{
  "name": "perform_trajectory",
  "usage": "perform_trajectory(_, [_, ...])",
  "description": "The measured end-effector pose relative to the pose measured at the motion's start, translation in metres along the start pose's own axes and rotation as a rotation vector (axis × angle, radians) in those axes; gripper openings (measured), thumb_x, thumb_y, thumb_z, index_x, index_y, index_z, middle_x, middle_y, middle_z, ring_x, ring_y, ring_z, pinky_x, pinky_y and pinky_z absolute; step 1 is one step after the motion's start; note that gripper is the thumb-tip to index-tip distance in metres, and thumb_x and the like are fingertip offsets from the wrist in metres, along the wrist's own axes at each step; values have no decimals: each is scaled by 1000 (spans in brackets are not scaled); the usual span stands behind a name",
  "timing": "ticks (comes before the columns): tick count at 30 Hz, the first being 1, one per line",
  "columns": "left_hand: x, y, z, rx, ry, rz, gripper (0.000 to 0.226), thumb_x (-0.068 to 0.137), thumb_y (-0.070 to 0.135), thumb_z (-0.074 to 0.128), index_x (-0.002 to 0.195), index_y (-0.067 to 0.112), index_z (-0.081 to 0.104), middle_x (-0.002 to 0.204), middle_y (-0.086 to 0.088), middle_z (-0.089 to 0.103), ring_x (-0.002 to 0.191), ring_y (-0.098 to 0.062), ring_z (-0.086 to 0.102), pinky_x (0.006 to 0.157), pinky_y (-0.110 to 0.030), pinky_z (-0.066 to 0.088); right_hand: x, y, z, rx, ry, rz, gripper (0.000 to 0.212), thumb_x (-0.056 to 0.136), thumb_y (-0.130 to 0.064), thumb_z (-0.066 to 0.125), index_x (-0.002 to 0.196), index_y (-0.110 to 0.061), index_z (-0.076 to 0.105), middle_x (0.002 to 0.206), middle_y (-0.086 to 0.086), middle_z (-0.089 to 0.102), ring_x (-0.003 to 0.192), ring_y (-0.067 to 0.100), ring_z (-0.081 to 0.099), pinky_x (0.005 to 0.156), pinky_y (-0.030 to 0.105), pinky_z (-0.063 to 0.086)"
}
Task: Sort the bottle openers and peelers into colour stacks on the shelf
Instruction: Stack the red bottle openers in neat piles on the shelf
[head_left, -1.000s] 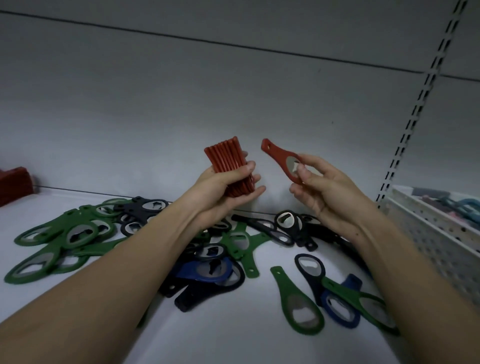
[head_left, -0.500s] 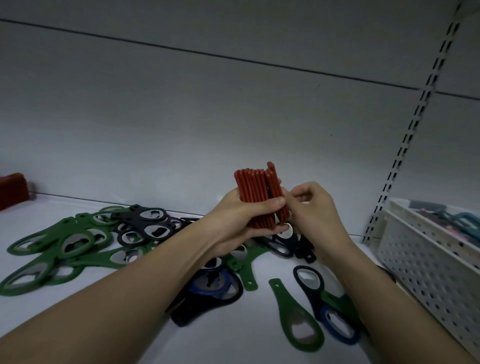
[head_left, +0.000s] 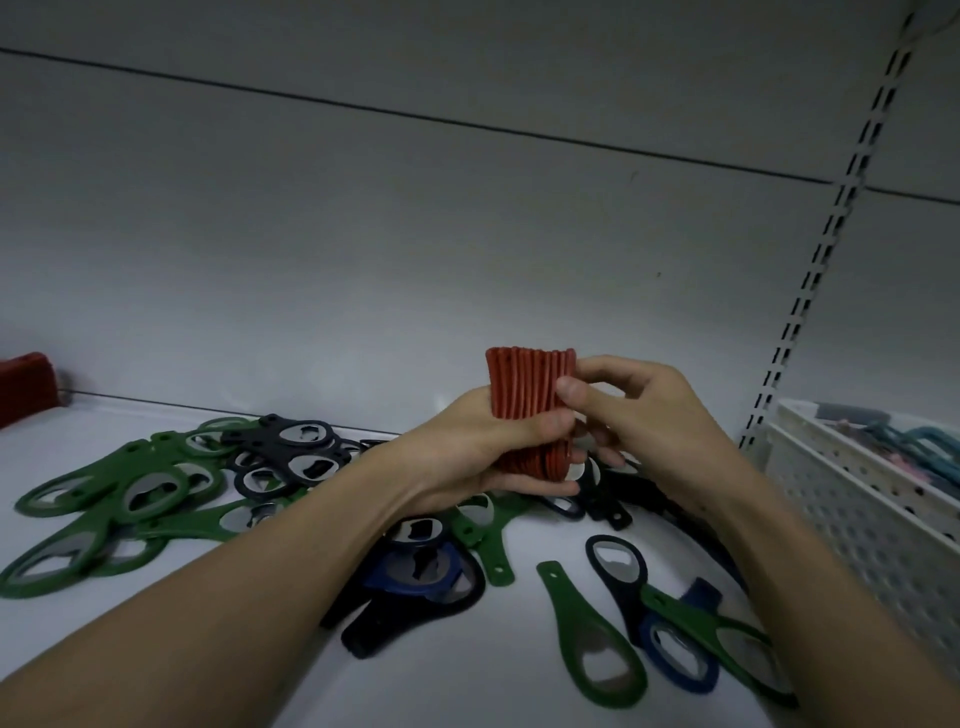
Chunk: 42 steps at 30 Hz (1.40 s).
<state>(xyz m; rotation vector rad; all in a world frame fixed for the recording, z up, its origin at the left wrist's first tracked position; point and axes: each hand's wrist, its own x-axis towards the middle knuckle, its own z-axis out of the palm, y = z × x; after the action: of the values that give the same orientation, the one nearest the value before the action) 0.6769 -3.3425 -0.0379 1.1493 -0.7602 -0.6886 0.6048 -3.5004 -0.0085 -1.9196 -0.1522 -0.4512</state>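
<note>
I'm looking down at the white shelf (head_left: 493, 686) and both hands are up together at the centre of my view, clamped on one bundle. My left hand (head_left: 467, 457) is wrapped round the lower half of the red opener stack (head_left: 524, 395), thumb across the front, holding it upright on edge. My right hand (head_left: 639, 415) meets it from three o'clock, thumb and curled fingers pinching the stack's right side, the two hands touching around it. Below them, the unsorted heap lies loose on the shelf: a spread of green openers (head_left: 104, 499) out at nine o'clock, a cluster of black openers (head_left: 291, 452) just behind them, a blue opener (head_left: 415, 571) under my left forearm, and a single green opener (head_left: 587, 644) lying flat at five o'clock beside more dark ones. At three o'clock a white perforated basket (head_left: 857, 519) sits against the shelf upright, contents too dim to tell. A red block (head_left: 23, 384) sits at the far nine o'clock edge.
</note>
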Motion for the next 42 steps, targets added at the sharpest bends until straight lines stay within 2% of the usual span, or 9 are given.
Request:
perform_trajectory(8, [4,-4,-4,359,12,93,27,79,-5,75,96,11,62,89,-3,69,86,-15,69,79,-37,59,1,3,6,-30,-16,-20,21,88,-23,69,108,-17,71,96,8,75,82,37,70,72,42,62])
perform_trajectory(13, [4,-8,-1,448,-17,76,36,82,-4,73,108,16,59,91,3,69,88,-13,68,84,-39,60,2,15,15,26,51,-33,27,81,-21,75,108,-20,73,101,-1,75,93,15,72,81,37,61])
perform_trajectory(17, [1,-1,-3,281,-38,-8,27,87,-1,67,112,8,63,102,-3,70,101,-17,68,87,-38,58,1,12,14,133,86,-42,26,84,-16,73,109,-20,73,88,1,75,71,30,68,66,36,61])
perform_trajectory(21, [-2,2,-5,266,-24,5,22,86,-2,67,107,5,67,102,-8,72,100,-21,69,87,-41,58,1,6,12,170,69,-67,28,83,-15,72,111,-16,71,67,-5,69,41,13,47,45,25,49])
perform_trajectory(26, [-1,-1,-1,357,89,33,30,83,-5,70,111,0,65,106,-20,71,97,-29,71,83,-40,60,0,4,13,33,29,-133,34,76,-29,79,110,-31,72,99,-7,71,79,6,67,59,19,53])
perform_trajectory(30, [-1,-1,1,526,176,34,30,79,-1,76,107,2,65,107,-23,69,95,-36,72,89,-51,56,2,10,17,65,73,-150,21,82,-22,77,103,-25,75,91,-11,71,72,-3,65,54,11,49])
perform_trajectory(34, [1,-4,10,575,186,40,30,75,0,80,101,6,66,85,-5,72,80,-17,73,70,-27,59,7,16,14,117,99,-137,17,81,-23,78,96,-30,76,97,-11,73,92,1,67,72,19,57])
perform_trajectory(38, [9,-1,13,607,174,20,26,77,-3,78,98,6,66,87,-4,72,82,-17,72,74,-30,60,8,21,9,95,125,-143,17,85,-21,74,101,-26,75,99,-9,73,86,0,67,68,14,53])
perform_trajectory(42, [11,36,2,825,192,23,26,76,0,80,89,7,59,78,-7,60,75,-21,63,79,-42,60,8,17,7,223,198,-54,26,99,-34,53,118,-21,63,109,1,65,62,18,62,51,30,54])
